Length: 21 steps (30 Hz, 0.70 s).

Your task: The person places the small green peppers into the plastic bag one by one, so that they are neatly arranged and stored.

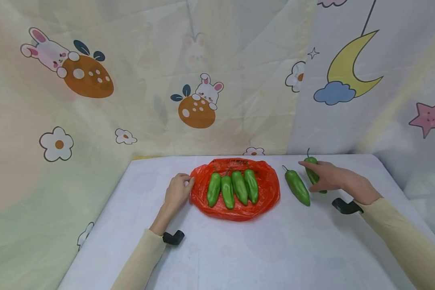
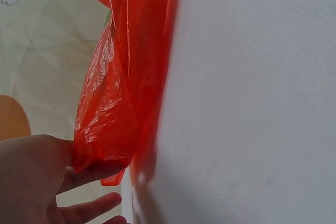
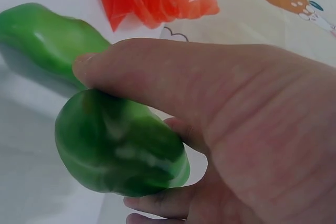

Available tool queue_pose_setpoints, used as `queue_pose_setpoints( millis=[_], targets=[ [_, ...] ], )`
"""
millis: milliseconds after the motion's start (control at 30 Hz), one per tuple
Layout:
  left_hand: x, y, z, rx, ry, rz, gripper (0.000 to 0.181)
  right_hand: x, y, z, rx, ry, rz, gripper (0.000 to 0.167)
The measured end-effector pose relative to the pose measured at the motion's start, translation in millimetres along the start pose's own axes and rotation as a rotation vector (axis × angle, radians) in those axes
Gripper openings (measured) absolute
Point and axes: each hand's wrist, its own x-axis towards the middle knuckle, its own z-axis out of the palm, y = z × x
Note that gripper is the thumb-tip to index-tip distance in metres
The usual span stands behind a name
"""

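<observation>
A red plastic bag (image 1: 235, 214) lies spread on the table with its mouth open, and several green chili peppers (image 1: 240, 187) rest side by side in it. My left hand (image 1: 177, 191) is at the bag's left edge; the left wrist view shows the red plastic (image 2: 107, 108) pinched between thumb and fingers. To the right of the bag, my right hand (image 1: 331, 177) holds a green pepper (image 3: 118, 148), thumb on one side and fingers on the other. Another green pepper (image 1: 297, 187) lies on the table between the bag and that hand.
The table (image 1: 246, 253) has a white cover. Behind it hangs a cloth (image 1: 145, 72) printed with rabbits, flowers and a moon. Black wrist mounts (image 1: 347, 206) sit at both sleeve cuffs.
</observation>
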Motion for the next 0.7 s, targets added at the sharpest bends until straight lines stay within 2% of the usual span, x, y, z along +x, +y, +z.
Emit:
queue_pose_setpoints(
  millis=[300,700],
  targets=[
    [-1.2,0.5,-0.5,-0.004,0.001,-0.008,0.033,-0.5,-8,-1,0.02,0.019,-0.019,0.092],
    [0.0,-0.2,0.2,-0.013,-0.009,-0.01,0.033,-5.2,-31,-5,0.065,0.041,-0.045,0.094]
  ],
)
